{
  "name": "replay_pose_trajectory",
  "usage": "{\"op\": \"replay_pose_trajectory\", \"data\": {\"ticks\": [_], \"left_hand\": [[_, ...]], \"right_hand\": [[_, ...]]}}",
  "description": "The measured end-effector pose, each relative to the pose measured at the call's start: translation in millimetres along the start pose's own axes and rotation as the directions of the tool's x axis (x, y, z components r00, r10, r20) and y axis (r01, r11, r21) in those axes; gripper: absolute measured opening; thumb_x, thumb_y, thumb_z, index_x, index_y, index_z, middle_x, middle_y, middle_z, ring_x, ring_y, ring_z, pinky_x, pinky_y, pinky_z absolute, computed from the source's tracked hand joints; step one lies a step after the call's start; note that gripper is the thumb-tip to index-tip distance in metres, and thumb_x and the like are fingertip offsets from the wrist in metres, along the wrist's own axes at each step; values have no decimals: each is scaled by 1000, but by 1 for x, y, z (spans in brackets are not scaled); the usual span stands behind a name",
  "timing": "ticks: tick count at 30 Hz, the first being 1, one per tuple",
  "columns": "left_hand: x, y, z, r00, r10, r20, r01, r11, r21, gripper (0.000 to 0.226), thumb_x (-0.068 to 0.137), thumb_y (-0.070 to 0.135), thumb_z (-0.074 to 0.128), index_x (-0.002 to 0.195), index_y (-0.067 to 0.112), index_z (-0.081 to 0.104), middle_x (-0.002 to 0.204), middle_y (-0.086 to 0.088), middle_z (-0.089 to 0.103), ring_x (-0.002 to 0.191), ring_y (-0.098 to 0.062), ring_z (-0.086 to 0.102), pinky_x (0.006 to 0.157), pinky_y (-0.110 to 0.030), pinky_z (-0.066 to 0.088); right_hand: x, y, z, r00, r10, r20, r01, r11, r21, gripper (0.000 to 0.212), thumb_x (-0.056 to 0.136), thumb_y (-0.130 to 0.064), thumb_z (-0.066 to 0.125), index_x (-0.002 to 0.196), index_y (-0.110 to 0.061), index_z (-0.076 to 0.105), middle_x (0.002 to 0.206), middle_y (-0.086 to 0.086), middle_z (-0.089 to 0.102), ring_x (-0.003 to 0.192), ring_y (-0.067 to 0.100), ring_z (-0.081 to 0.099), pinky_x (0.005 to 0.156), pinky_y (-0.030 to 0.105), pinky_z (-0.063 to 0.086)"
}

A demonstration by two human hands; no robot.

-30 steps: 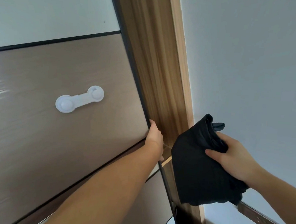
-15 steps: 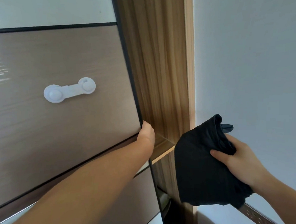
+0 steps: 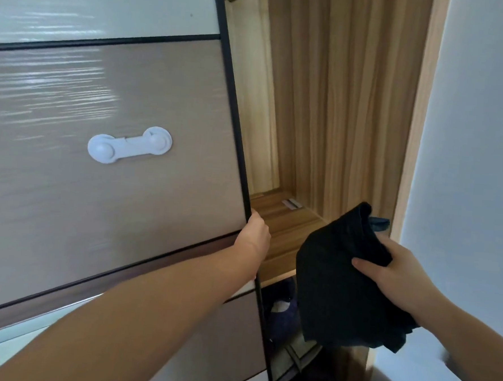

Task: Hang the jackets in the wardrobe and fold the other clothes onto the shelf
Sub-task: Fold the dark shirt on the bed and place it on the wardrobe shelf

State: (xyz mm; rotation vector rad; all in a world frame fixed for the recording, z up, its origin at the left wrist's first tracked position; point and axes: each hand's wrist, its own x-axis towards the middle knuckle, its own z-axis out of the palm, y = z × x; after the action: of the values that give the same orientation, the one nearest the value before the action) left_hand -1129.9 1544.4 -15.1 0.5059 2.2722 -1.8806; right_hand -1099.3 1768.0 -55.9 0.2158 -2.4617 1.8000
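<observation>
The left hand (image 3: 255, 230) grips the edge of the sliding door (image 3: 112, 182), which has slid further left since a moment ago, baring the wooden shelf (image 3: 283, 221). The right hand (image 3: 398, 273) clutches the folded dark garment (image 3: 341, 284) just before it, ready to place.

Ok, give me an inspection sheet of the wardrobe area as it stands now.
Surface: wooden shelf bare where visible, apart from a small pale strip.
Job's things: folded dark garment, held in front of the opening, not yet on the shelf.
Clutter: dark items in the compartment below.
Hands: left hand grips the sliding door edge; right hand holds the garment.
Cables: nothing seen.
Surroundings: white child lock on door; pale wall at right.
</observation>
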Motion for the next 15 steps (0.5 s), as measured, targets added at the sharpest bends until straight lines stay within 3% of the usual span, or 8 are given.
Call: {"op": "replay_pose_trajectory", "data": {"ticks": [6,9,12,15], "left_hand": [[-44,6,51,1000,-6,19,6,1000,-15,69,95,64,38,140,13,46,135,-9,53,128,-33,46,107,-62,27],[-62,5,70,1000,-11,0,11,1000,-10,61,97,58,41,138,13,49,134,-9,55,126,-34,48,108,-65,27],[-78,7,87,1000,-20,-2,20,1000,-1,56,98,53,43,139,15,48,136,-8,54,128,-34,47,109,-64,25],[-90,12,106,1000,-24,15,24,1000,-5,60,97,59,39,135,14,52,130,-7,57,123,-31,51,109,-58,27]], "right_hand": [[-19,-20,42,999,-6,49,6,1000,-1,34,86,-10,70,102,-39,65,97,-10,72,91,12,67,84,35,51],[-28,-30,61,998,-4,69,3,1000,6,33,87,-10,69,107,-36,64,96,-12,71,90,10,66,75,27,50],[-36,-42,79,993,-20,113,21,1000,-3,33,89,-10,68,109,-35,64,96,-15,71,87,4,65,67,18,46],[-43,-48,96,989,-28,143,28,1000,4,33,88,-10,68,105,-38,64,95,-17,71,84,2,66,67,19,47]]}}
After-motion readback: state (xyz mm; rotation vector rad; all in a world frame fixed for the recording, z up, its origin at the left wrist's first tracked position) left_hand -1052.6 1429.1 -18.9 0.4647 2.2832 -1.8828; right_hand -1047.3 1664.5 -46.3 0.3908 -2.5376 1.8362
